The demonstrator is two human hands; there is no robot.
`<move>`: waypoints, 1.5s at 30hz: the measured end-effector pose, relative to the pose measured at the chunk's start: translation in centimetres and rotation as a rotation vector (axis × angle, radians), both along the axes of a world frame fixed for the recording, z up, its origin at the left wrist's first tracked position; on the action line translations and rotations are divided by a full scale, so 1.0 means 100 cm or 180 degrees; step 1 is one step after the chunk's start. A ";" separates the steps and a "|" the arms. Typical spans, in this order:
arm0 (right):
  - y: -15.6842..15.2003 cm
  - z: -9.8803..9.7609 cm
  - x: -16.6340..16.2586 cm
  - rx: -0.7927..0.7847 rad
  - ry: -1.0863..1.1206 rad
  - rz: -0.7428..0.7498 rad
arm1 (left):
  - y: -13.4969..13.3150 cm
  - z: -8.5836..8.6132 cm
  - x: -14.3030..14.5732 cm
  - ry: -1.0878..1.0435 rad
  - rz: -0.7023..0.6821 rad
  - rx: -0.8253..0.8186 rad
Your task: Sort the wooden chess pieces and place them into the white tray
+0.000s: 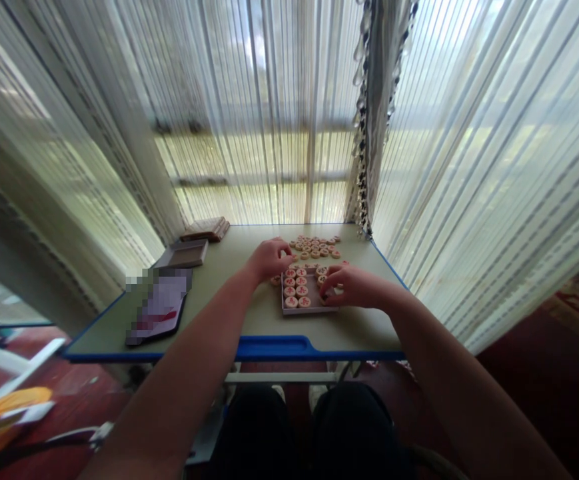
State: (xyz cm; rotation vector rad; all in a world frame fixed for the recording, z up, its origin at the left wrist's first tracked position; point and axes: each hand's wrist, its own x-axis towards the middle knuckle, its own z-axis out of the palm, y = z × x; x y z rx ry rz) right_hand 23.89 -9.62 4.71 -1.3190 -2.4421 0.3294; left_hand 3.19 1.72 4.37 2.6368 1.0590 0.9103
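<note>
A shallow box lies on the table near its front edge. Two columns of round Chinese chess pieces with red characters fill its left side, and a few pieces sit at its right. Over the box's right side is my right hand, its fingers pinched down on a piece that they mostly cover. My left hand is beyond the box's far left corner, thumb and fingers closed around a piece by the loose ones. Farther back, several loose Chinese chess pieces lie spread out.
On the left of the table rests a tablet-like device, partly blurred out. Behind it are a shallow box lid and a folded board-like stack. Sheer curtains hang along the far and right sides.
</note>
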 end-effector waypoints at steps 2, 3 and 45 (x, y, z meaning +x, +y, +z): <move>0.001 -0.001 0.000 0.0043 -0.0004 -0.0051 | -0.001 0.001 0.001 0.0000 -0.0023 0.0066; 0.001 -0.002 0.001 0.0065 -0.0012 -0.0063 | -0.003 0.001 0.002 0.0019 -0.0046 0.0084; 0.028 -0.011 0.037 0.0702 0.0016 -0.1979 | 0.026 -0.018 0.001 -0.0395 0.1293 -0.0323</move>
